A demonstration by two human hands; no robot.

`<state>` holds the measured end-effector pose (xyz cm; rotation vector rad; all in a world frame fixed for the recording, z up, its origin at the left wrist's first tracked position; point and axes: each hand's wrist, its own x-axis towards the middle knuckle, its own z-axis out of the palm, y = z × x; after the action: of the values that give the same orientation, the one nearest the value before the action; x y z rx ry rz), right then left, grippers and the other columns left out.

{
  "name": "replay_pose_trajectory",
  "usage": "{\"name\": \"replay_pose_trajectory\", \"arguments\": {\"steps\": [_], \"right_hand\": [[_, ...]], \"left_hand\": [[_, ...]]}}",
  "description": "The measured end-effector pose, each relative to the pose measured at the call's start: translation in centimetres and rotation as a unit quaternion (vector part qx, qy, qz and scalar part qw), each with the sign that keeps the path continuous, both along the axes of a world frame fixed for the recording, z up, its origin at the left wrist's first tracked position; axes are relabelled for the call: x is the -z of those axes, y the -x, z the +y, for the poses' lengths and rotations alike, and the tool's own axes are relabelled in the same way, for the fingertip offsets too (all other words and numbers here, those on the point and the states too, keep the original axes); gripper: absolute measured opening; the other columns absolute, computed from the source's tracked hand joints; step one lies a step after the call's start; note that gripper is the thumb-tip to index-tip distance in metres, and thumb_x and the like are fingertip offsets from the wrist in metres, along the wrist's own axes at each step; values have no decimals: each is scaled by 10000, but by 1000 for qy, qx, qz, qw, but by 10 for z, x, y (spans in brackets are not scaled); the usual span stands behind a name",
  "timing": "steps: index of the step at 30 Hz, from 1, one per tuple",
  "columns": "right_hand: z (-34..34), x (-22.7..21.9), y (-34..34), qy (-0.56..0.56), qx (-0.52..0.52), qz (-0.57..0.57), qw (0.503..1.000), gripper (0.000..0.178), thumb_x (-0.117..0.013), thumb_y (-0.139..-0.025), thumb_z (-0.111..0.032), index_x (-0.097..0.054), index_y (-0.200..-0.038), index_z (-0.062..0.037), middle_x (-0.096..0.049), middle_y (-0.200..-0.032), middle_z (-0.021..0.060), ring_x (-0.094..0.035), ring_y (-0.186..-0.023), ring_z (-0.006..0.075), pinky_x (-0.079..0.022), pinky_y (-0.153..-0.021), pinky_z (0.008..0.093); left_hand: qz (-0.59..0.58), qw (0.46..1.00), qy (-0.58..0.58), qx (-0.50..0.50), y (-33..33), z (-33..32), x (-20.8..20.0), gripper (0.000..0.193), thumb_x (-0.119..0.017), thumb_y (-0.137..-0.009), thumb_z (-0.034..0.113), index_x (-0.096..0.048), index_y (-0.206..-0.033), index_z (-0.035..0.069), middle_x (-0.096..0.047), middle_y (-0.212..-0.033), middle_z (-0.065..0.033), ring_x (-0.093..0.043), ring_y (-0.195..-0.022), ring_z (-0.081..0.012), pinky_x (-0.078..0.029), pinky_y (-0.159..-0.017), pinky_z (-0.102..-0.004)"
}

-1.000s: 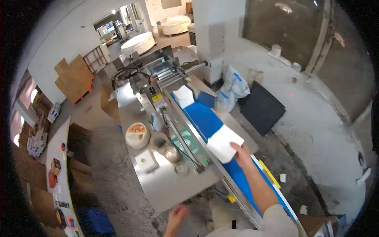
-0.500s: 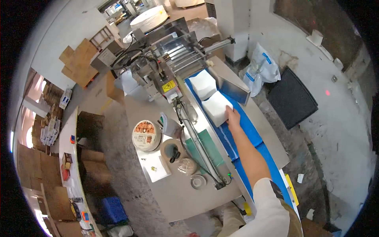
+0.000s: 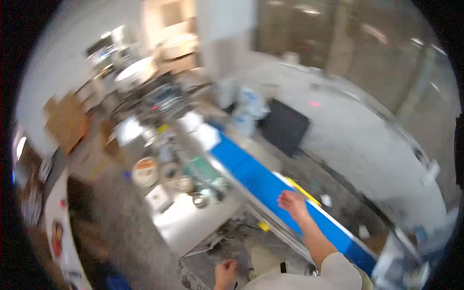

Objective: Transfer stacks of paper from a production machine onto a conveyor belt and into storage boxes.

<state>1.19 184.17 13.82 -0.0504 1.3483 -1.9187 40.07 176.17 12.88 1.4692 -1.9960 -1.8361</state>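
Observation:
My right hand (image 3: pixel 293 204) hovers over the blue conveyor belt (image 3: pixel 246 164), with nothing in it and its fingers stretched out, though motion smears them. Low in the picture is my left hand (image 3: pixel 225 270), beside the near end of the metal table and held near my body. Its fingers look bent, but blur hides whether they are closed. Farther up the belt lie two white, flat, paper-like pieces, the nearer white piece (image 3: pixel 207 137) and the farther white piece (image 3: pixel 191 121). Neither hand touches them.
The metal table (image 3: pixel 181 232) left of the belt carries a round tin (image 3: pixel 145 172), a white square box (image 3: pixel 158 197), rolls of tape and a green sheet. A machine stands at the far end. A black panel (image 3: pixel 285 126) and white bags (image 3: pixel 249 111) lie by the wall.
My right hand has let go of the nearer white piece and come back toward me along the belt. My left hand has come into fuller view. The whole view has swung right.

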Motion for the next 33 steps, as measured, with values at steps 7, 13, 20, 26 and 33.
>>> {"name": "replay_pose_trajectory", "arguments": {"steps": [7,13,20,26,33], "right_hand": [[331,-82,-124,-53,181,29,982,265,-612,-926,-229,-604,-1110,-38,-653,-1046,97,-636,-964,213,-525,-853,355],[556,-91,-239,-16,365,53,929,283,-601,-938,-242,-593,-1112,-19,-651,-973,38,-622,-877,123,-513,-770,265],[795,-80,-380,-78,490,78,865,300,-582,-960,-257,-581,-1113,1,-641,-959,29,-605,-843,86,-498,-709,241],[982,-77,-465,-109,566,42,816,350,-588,-956,-250,-563,-1176,21,-646,-1034,80,-616,-920,129,-515,-819,273],[1122,-81,-428,-150,550,128,812,365,-592,-950,-242,-560,-1195,27,-652,-1058,88,-620,-931,130,-509,-825,265]], "left_hand": [[67,958,31,276,55,169,-46,288,-674,-882,259,-650,-829,-23,-644,-688,-50,-565,-613,-86,-460,-578,-277],[107,863,-52,492,49,342,-12,231,-665,-882,193,-652,-929,-33,-675,-780,-60,-621,-695,-107,-493,-650,-261],[123,757,-91,635,33,548,-13,200,-641,-868,59,-612,-1036,-45,-676,-859,-84,-653,-756,-141,-522,-693,-252],[98,719,-111,679,-1,742,-18,235,-645,-829,4,-624,-1061,-21,-650,-855,-58,-627,-731,-111,-515,-662,-240],[105,662,-88,737,3,899,-63,215,-648,-855,48,-628,-1060,-17,-654,-827,-26,-604,-715,-76,-504,-660,-226]]}}
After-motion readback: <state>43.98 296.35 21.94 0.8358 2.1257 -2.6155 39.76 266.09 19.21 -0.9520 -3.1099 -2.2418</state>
